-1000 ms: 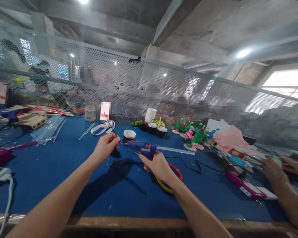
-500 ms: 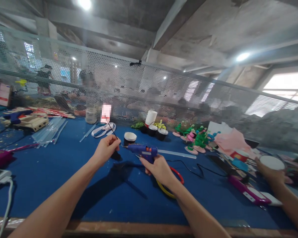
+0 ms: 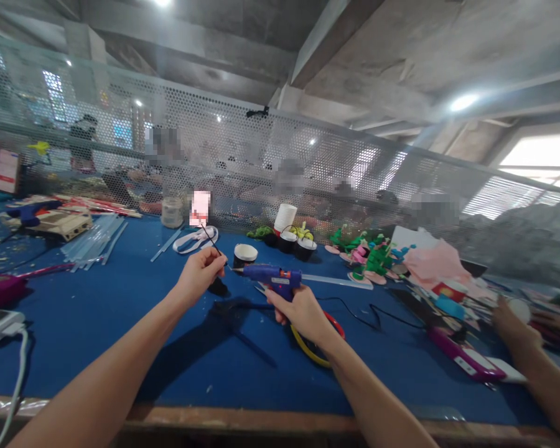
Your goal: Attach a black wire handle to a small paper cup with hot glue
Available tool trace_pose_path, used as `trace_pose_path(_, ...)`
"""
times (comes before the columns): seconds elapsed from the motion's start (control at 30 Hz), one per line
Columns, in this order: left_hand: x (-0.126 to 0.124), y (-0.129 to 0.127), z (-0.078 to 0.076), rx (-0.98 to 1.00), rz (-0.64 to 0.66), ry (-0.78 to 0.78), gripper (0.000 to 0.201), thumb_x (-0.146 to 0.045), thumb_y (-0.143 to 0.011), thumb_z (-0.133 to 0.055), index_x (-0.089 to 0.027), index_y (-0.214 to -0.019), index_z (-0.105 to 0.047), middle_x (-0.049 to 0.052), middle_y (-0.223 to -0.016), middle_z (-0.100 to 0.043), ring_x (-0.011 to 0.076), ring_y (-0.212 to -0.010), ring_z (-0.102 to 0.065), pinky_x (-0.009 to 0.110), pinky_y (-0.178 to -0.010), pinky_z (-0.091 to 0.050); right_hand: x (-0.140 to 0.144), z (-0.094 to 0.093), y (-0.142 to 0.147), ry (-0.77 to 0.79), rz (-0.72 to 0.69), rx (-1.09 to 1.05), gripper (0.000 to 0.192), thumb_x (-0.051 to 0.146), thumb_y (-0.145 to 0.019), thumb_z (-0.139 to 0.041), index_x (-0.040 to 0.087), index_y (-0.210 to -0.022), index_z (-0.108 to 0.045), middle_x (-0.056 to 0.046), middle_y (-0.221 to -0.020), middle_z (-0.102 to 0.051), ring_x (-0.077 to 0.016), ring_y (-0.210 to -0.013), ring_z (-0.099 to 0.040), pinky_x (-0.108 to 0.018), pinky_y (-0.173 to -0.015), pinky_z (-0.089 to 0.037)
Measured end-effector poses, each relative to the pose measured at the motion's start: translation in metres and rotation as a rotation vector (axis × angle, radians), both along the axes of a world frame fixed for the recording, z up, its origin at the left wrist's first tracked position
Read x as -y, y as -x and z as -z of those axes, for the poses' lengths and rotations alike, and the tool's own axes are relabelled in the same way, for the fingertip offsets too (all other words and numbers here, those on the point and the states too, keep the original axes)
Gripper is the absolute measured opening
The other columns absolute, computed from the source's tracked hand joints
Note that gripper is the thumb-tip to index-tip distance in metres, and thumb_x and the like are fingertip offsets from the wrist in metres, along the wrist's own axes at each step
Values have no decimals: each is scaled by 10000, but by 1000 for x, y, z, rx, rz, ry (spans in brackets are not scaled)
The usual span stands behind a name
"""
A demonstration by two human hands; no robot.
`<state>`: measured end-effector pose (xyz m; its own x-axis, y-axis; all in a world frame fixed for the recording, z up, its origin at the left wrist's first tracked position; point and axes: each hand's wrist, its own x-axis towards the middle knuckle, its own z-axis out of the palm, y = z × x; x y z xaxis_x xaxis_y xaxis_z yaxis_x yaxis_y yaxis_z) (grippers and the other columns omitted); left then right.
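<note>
On a blue-topped workbench, a right hand grips a blue hot-glue gun, barrel leftward, nozzle just beside the lower end of a slanting dark stem pinched in the left hand; contact is unclear.

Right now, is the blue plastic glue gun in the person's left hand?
No, the right hand grips the blue glue gun, while the left hand pinches a thin dark stem.
</note>
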<state>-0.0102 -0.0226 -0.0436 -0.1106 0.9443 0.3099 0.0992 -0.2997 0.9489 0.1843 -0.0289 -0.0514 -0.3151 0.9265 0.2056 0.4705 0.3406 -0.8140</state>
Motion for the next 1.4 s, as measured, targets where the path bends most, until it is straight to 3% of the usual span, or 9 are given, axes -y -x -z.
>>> trace_pose_path(1.13, 1, -1, 0, 109, 75, -23, 176, -293, -667, -549, -154, -610, -458, -63, -441, -462, 19, -337, -295, 169, -355, -193, 1, -3, 0, 57, 9, -17, 274, 382, -692, -486, 136, -574, -519, 27, -374, -491, -81, -336, -461, -189, -388, -403)
trace_pose_path(1.4, 2, -2, -1, 58, 30, -22, 174, -290, -665, -543, -150, -600, -462, -59, -433, -465, 26, -349, -321, 166, -363, -214, 1, -7, -4, 102, -157, -184, 270, 379, -707, -492, 119, -672, -557, 46, -376, -474, -66, -338, -418, -185, -385, -378)
